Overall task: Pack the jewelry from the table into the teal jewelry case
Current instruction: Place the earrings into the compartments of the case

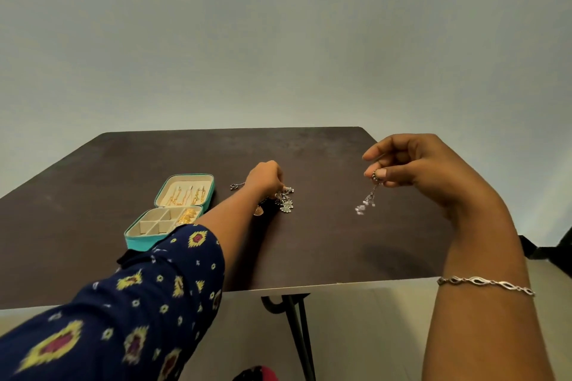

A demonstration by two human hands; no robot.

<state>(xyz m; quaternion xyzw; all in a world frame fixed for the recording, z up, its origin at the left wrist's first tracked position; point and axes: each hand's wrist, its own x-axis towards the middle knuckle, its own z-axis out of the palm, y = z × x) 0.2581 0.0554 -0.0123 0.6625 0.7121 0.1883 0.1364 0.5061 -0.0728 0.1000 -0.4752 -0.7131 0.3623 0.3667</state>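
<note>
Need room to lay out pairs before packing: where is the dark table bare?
Bare: the far strip of the dark brown table behind everything, and the near stretch between the heap of silver and gold jewelry and the right hand, which holds a silver dangling earring. Crowded: between the open teal jewelry case and the heap, where the left hand reaches in.

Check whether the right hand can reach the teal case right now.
Probably, though not directly. The right hand pinches a silver earring above the table's right side, and the left forearm lies between it and the open teal case, so it must cross over.
</note>
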